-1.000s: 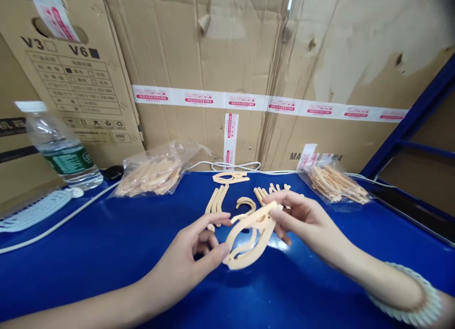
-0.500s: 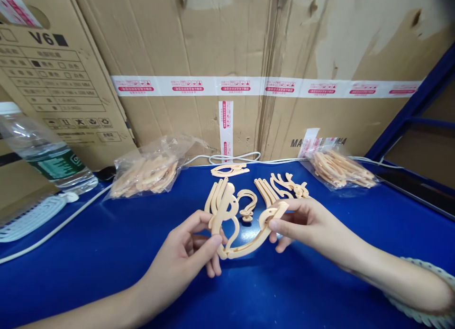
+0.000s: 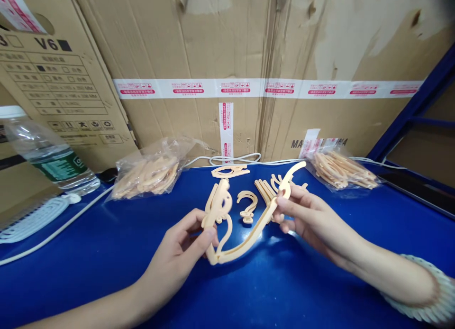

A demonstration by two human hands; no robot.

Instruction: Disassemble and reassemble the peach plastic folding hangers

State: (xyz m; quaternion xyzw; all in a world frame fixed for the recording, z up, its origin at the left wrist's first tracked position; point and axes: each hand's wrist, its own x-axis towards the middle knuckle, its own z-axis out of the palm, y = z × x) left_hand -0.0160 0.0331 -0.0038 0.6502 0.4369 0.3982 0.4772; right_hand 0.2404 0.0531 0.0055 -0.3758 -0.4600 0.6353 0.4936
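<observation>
Left hand (image 3: 187, 241) is pinching one side of the beige folding hanger (image 3: 249, 243) thumb-to-finger; right hand (image 3: 313, 219) is pinching the other near its curved end piece. Hanger is hanging spread above the desk (image 3: 280, 291). Risk: overspreading could be straining the bottom joint (image 3: 213, 258); loose pinching could be dropping it.

The head-worn camera looks forward and down from close behind the left hand (image 3: 188, 243) and right hand (image 3: 316, 215), across the worktop (image 3: 270, 293) to its far edge and upright cardboard (image 3: 216, 44).
</observation>
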